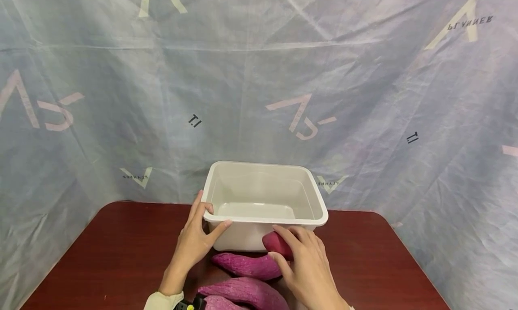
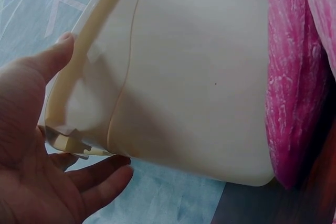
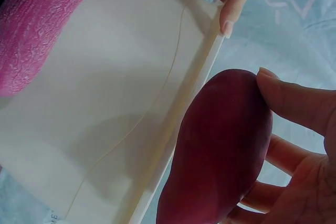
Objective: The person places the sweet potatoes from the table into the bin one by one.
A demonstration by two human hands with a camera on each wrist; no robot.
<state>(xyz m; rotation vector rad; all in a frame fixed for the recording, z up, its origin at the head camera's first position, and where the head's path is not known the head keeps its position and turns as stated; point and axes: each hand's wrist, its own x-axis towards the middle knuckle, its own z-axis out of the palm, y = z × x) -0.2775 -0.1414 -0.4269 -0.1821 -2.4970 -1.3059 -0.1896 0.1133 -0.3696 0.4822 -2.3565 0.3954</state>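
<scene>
At the near left corner of a white plastic tub [image 1: 247,236], my left hand [image 1: 194,238] grips the rim, thumb on the front and fingers along the left side. My right hand [image 1: 305,256] holds a smooth, dark red sweet potato [image 3: 218,145] between thumb and fingers. In the head view it is just outside the tub's front wall, below the rim. Directly in front of the tub lies a wrinkled purple sweet potato [image 1: 248,266], under the held one. Nothing lies in the part of the tub's inside that shows.
Closer to me, another purple sweet potato [image 1: 247,290] and part of a further one [image 1: 220,303] lie on the dark red table [image 1: 133,247]. A grey printed cloth [image 1: 243,94] hangs behind the table and along both sides.
</scene>
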